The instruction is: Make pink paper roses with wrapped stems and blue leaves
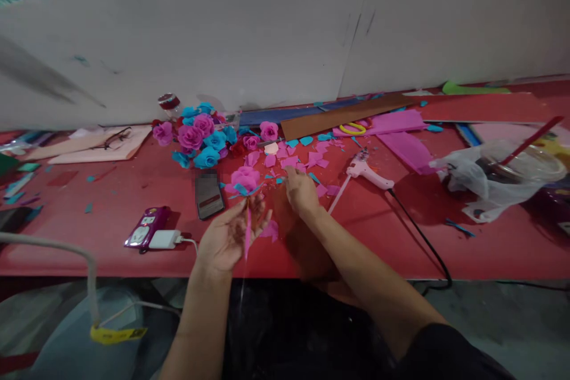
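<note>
To your left: purple power outlet (154,218), white charger (164,240) plugged in; smartphone (209,195) near it; eyeglasses (116,138) farther back. To your right: plastic bag (494,190), red straw (532,141).

One held flower (244,178) (just one), one glue gun (370,174)

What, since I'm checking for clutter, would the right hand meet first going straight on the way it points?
Probably the loose pink paper pieces on the red tabletop, just ahead of the right hand; depth is unclear, so it may be touching them.
</note>
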A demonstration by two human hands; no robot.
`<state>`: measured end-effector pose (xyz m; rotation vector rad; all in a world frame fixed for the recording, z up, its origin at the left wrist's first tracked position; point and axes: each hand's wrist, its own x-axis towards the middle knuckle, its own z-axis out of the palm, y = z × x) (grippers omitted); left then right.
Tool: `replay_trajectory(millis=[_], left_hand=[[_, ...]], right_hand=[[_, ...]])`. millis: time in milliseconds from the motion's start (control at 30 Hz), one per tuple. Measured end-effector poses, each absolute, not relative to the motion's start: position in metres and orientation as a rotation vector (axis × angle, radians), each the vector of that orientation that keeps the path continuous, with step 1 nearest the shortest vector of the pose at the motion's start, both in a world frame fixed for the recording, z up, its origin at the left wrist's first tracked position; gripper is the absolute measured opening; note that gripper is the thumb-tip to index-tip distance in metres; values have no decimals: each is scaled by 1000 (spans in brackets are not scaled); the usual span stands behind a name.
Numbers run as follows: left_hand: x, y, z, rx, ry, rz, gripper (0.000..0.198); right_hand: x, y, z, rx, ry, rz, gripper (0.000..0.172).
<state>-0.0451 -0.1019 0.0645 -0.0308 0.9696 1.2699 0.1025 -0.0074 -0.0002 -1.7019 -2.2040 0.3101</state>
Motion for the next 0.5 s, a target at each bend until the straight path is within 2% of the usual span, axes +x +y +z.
replay_trajectory(millis=[200,300,400,500], left_hand=[[-36,-99,41,-105,930,1247,20],[-33,-98,39,-141,938,1200,20],[-27,-95,38,-202,866,1140,21],[-24,-93,34,-211,805,1126,20]], right_hand=[[164,-14,13,-1631,-2095,96,41],[219,-11,10,-1833,-2028,-97,37],[256,-1,3,-2077,-2054,-106,35],[256,-8,5,-2043,-1968,-109,38]])
